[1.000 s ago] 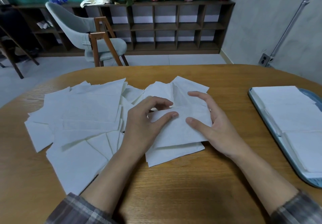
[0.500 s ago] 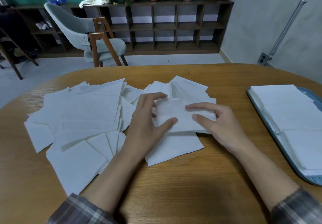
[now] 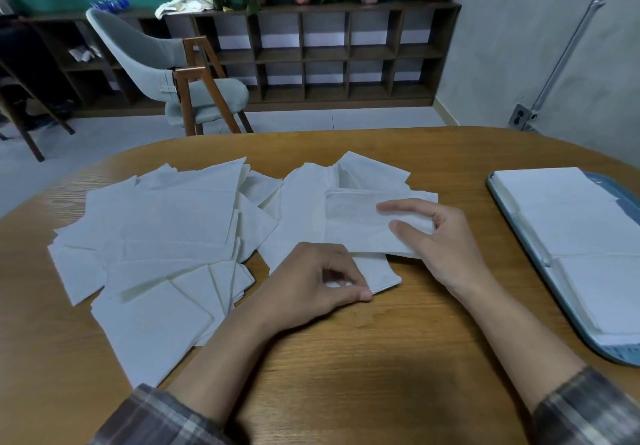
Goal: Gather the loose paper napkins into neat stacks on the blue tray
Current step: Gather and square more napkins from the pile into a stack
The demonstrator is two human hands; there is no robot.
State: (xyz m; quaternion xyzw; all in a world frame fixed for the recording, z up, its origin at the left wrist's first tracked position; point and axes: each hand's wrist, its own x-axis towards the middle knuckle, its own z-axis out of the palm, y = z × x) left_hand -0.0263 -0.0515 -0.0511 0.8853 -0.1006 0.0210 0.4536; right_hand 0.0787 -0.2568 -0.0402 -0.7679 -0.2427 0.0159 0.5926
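Several loose white paper napkins (image 3: 162,236) lie scattered over the left and middle of the wooden table (image 3: 381,358). My right hand (image 3: 436,236) holds a folded napkin (image 3: 356,226) by its right edge, thumb and fingers pinching it just above the pile. My left hand (image 3: 311,285) pinches the near corner of another napkin (image 3: 381,273) lying flat below it. The blue tray (image 3: 498,202) sits at the right edge and carries neat white napkin stacks (image 3: 571,223).
A grey chair (image 3: 166,74) with wooden legs stands beyond the table's far edge. Behind it runs a low dark shelf unit (image 3: 329,53) topped with potted plants. Bare wood shows between the napkins and the tray.
My left hand let go of the folded napkin and drew back toward me onto a lower napkin's corner. My right hand now holds the folded napkin alone, shifted a little right.
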